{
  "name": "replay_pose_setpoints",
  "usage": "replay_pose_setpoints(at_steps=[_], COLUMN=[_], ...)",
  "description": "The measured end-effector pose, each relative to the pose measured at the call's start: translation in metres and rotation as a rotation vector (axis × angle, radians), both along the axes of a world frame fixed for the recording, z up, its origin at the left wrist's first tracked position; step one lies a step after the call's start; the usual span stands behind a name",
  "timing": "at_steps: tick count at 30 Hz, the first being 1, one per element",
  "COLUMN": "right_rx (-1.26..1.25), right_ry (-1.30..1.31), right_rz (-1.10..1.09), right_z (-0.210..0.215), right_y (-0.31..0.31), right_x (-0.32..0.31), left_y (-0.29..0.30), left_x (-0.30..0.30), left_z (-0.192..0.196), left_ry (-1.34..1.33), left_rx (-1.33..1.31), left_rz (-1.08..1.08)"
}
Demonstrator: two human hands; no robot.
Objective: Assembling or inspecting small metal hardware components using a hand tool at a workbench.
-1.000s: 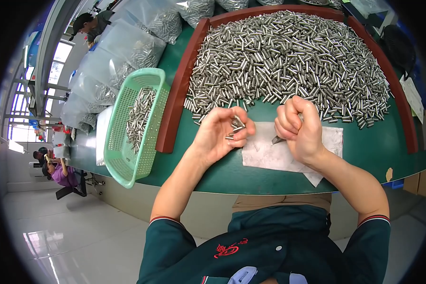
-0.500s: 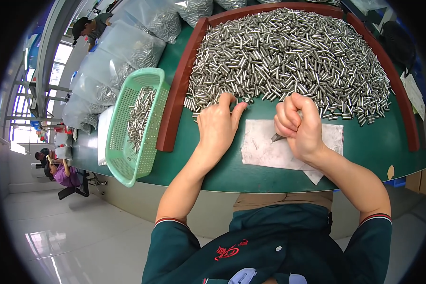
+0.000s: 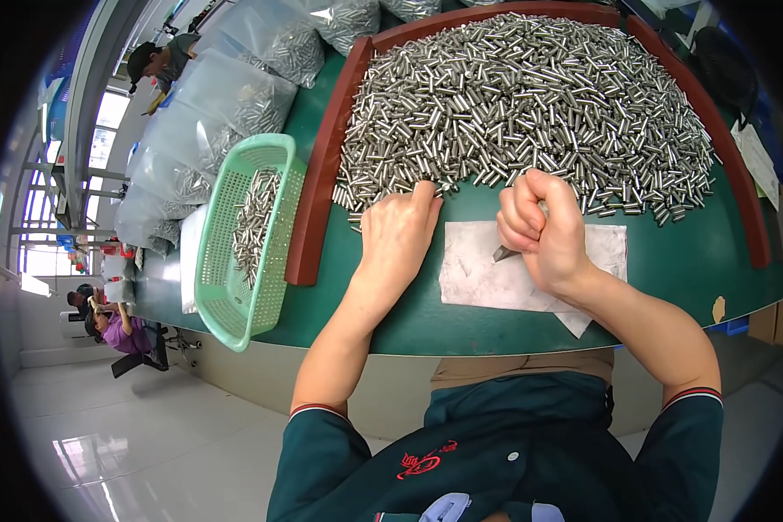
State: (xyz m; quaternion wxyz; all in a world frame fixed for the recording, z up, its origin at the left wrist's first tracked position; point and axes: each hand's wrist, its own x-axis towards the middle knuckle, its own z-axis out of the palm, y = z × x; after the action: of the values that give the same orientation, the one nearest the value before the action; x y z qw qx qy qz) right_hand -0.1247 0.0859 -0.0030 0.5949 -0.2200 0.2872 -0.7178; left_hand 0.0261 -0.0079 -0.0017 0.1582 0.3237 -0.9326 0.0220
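1. Pins (image 3: 522, 113), short and silvery, lie heaped on the tabletop (image 3: 409, 326), inside a red-brown border (image 3: 320, 191).
2. Our left hand (image 3: 394, 239) has turned palm down at the heap's near edge; a second ago it was palm up with several pins, so we judge it is back at picking.
3. Since half a second ago, its thumb and forefinger have drawn together; whether these fingers hold pins, we cannot tell.
4. Our right hand (image 3: 544, 230) stays curled around a dark pointed piece (image 3: 503, 253) above the white cloth (image 3: 474, 283).
5. Left of the border, the green basket (image 3: 274, 261) contains more pins.
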Motion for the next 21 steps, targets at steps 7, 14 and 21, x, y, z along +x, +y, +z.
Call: replay_pose_setpoints(at_steps=[7,14,21], right_rx=[0.011,0.012,0.019], right_ry=[-0.001,-0.014,-0.018], right_rz=[-0.005,0.006,-0.008], right_z=[0.0,0.002,0.001], right_y=[-0.001,0.0,0.0], right_x=[-0.001,-0.001,-0.001], left_y=[-0.007,-0.004,0.005], left_x=[0.002,0.003,0.005], left_z=[-0.003,-0.001,-0.002], left_ry=[-0.012,0.371,0.6], left_rx=[-0.064,0.333,0.745], left_rz=[-0.066,-0.202,-0.229])
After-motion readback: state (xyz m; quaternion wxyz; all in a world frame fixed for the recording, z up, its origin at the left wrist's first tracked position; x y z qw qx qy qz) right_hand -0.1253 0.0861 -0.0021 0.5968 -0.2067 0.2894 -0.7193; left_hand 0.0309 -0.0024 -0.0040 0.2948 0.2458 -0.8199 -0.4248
